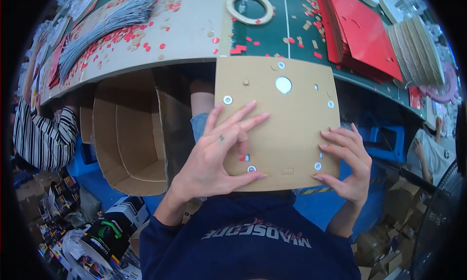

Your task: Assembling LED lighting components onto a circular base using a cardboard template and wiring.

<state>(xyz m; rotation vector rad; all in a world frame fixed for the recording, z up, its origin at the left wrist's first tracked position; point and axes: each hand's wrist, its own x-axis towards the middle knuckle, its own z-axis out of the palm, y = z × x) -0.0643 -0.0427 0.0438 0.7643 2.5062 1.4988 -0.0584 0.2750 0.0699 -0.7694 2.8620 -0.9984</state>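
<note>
A squarish brown cardboard sheet (287, 129) lies before me, its far edge against the worktable's edge. Metal eyelets sit near its corners and sides, one larger round hole is near the far end, and several small slots pierce it. My left hand (214, 156) grips its left side, thumb along the near edge, one finger bent down near a small red-and-white spot and the others stretched across the face. On the right side, my right hand (350, 158) holds the edge, with fingertips and thumb on top. The sheet's underside is hidden.
On the worktable (194, 17) are a bundle of grey cords (109, 27), a tape roll (249, 8), a stack of red card pieces (360, 34), a cord spool (416, 51) and scattered cutouts. A tall cardboard box (129, 129) stands left; other people work at both sides.
</note>
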